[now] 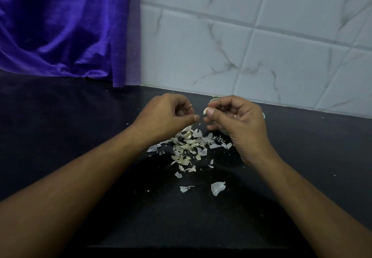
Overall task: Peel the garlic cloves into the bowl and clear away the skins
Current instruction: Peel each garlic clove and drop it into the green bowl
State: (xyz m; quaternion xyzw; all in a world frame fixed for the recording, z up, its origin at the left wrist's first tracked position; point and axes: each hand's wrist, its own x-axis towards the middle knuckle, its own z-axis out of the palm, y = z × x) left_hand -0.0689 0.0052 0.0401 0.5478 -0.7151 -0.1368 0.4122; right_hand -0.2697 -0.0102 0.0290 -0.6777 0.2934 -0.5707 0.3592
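Garlic clove [205, 110] pinched in right hand [237, 121], left hand [167, 114] just beside.

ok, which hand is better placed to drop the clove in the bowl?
Right. The right hand pinches the clove and hovers by the bowl, whose rim peeks out behind it. The left hand sits over the skins, farther away.
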